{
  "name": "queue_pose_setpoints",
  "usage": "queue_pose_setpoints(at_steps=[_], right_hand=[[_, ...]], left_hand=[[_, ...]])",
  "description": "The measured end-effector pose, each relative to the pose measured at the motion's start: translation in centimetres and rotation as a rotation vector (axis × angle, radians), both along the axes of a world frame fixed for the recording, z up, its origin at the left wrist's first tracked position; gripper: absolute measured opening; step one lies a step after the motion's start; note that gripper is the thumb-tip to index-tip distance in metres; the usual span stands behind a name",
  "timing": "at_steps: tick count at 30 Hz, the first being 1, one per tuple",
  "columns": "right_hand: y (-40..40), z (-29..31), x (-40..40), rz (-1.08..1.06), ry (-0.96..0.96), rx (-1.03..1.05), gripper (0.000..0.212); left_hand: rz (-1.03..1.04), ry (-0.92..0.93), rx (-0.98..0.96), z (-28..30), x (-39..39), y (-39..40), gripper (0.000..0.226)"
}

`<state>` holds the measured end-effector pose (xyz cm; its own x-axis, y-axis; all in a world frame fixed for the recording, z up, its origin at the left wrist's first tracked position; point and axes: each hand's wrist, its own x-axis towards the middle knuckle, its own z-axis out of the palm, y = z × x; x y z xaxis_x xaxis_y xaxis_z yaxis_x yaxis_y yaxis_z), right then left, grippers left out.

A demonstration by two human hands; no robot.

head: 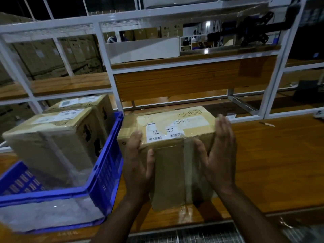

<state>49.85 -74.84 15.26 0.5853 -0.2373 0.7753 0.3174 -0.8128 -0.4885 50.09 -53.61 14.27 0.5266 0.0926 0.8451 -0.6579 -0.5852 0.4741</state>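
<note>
A taped cardboard box [175, 130] with white barcode labels on top stands on the wooden table [271, 163] in front of me. My left hand [138, 165] presses flat against its left side, thumb on the near face. My right hand [219, 155] presses the right side with straight fingers, thumb across the near face. The box sits between both palms.
A blue plastic crate [105, 172] at the left holds two more taped cardboard boxes [50, 137]. A white metal shelf frame [108, 67] with wooden shelves rises behind the table. A small pale object [267, 124] lies on the table to the right.
</note>
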Motion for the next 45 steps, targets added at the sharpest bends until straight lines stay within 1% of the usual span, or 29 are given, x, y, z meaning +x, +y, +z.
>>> queue_pose_setpoints(at_steps=[1,2,3,6,7,8,9,10,11,14,16,18,21,22,24,26,27,28,29,31,33,34,35,36,38,39,41,45], right_hand=[[-0.3,-1.3,-0.5,0.007,0.013,0.121,0.08],[-0.7,-3.0,-0.9,0.018,0.046,0.239,0.083],[-1.0,-4.9,-1.3,0.03,0.113,0.337,0.086],[-2.0,-10.2,-2.1,0.126,0.44,0.47,0.096],[-2.3,-11.4,-2.2,0.171,0.552,0.502,0.095],[-2.6,-12.1,-2.2,0.209,0.649,0.544,0.09],[-2.9,-12.7,-2.1,0.235,0.721,0.584,0.081],[-3.2,-13.2,-2.1,0.254,0.764,0.611,0.076],[-3.5,-13.6,-2.0,0.27,0.783,0.622,0.075],[-4.1,-14.4,-2.2,0.294,0.792,0.602,0.082],[-4.0,-14.6,-2.6,0.306,0.762,0.586,0.073],[-3.9,-14.5,-3.2,0.329,0.73,0.566,0.061],[-3.7,-14.2,-4.3,0.364,0.67,0.582,0.054],[-3.7,-13.9,-4.6,0.369,0.645,0.594,0.05],[-3.5,-12.8,-5.1,0.374,0.583,0.618,0.042],[-3.3,-11.2,-5.8,0.389,0.516,0.646,0.04],[-3.2,-10.5,-6.0,0.395,0.484,0.648,0.042],[-3.0,-9.8,-6.4,0.392,0.456,0.641,0.048],[-2.9,-9.1,-6.7,0.382,0.43,0.634,0.06],[-2.5,-7.4,-7.6,0.357,0.365,0.635,0.084],[-2.1,-5.4,-8.8,0.366,0.28,0.686,0.094],[-1.8,-4.4,-9.4,0.374,0.245,0.728,0.095],[-1.6,-3.3,-10.1,0.387,0.212,0.767,0.092],[-1.3,-2.2,-10.7,0.409,0.182,0.793,0.086],[-0.9,0.0,-11.5,0.463,0.117,0.818,0.071],[-0.7,0.9,-11.5,0.472,0.085,0.822,0.068],[-0.6,2.2,-11.4,0.488,0.028,0.809,0.069],[-0.6,2.4,-11.1,0.425,0.022,0.644,0.058]], left_hand=[[-0.001,0.041,-0.045,-1.2,-0.5,0.2,0.054],[-0.004,0.103,-0.108,-2.3,-1.3,0.2,0.055],[-0.01,0.2,-0.181,-3.7,-1.8,0.3,0.055],[-0.079,0.575,-0.36,-7.6,-3.1,0.2,0.075],[-0.133,0.703,-0.441,-9.2,-3.1,0.3,0.075],[-0.195,0.82,-0.524,-10.9,-2.9,0.4,0.07],[-0.235,0.9,-0.567,-12.2,-2.7,0.5,0.064],[-0.25,0.944,-0.579,-13.2,-2.6,0.6,0.062],[-0.259,0.961,-0.58,-14.1,-2.4,0.9,0.062],[-0.323,1.015,-0.612,-14.4,-2.6,1.0,0.065],[-0.299,1.042,-0.633,-13.9,-3.2,0.8,0.064],[-0.258,1.061,-0.672,-13.4,-4.1,0.6,0.063],[-0.238,1.064,-0.672,-12.6,-5.5,0.6,0.061],[-0.228,1.058,-0.659,-12.4,-5.9,0.7,0.064],[-0.206,1.001,-0.616,-11.9,-6.5,0.7,0.081],[-0.193,0.945,-0.601,-11.2,-7.1,0.6,0.099],[-0.195,0.926,-0.61,-10.7,-7.5,0.6,0.099],[-0.187,0.902,-0.622,-10.1,-8.0,0.5,0.094],[-0.196,0.871,-0.634,-9.4,-8.7,0.5,0.088],[-0.2,0.822,-0.654,-7.9,-10.1,0.4,0.083],[-0.22,0.72,-0.683,-6.5,-11.4,0.7,0.074],[-0.243,0.673,-0.695,-5.6,-11.9,1.0,0.075],[-0.285,0.65,-0.691,-4.6,-12.3,1.2,0.08],[-0.324,0.638,-0.681,-3.9,-12.6,1.3,0.08],[-0.355,0.587,-0.643,-2.2,-13.1,1.5,0.061],[-0.364,0.561,-0.631,-1.3,-13.3,1.5,0.055],[-0.378,0.522,-0.588,0.0,-13.2,1.9,0.061],[-0.426,0.464,-0.458,1.2,-13.2,2.6,0.071]])
